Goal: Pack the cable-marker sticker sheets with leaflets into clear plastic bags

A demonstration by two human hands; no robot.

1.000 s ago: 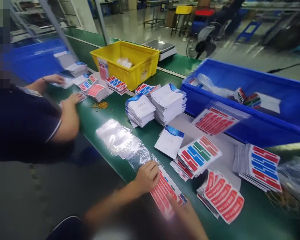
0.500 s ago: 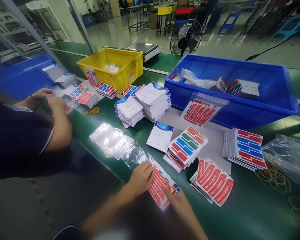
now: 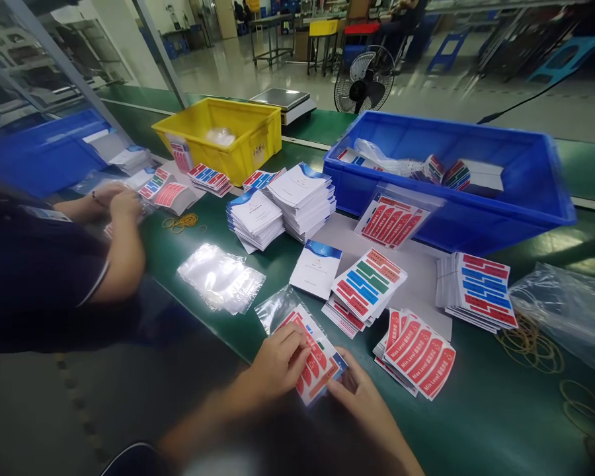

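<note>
White sticker sheets printed with red curved labels [image 3: 321,355] are held at the near edge of the green counter [image 3: 490,416], with a clear, glossy plastic bag [image 3: 271,309] showing at their far-left end. Their left side is gripped by the left hand [image 3: 276,362], its fingers curled over the top and the forearm [image 3: 213,411] slanted in from lower left. Their lower-right corner is pinched by the right hand [image 3: 353,387], the thumb laid on top.

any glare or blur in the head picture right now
Head view: glare whitens parts of the loose clear bags; head view: the left forearm blurs toward the bottom edge; head view: lettering on the red-label stack stays readable.
</note>
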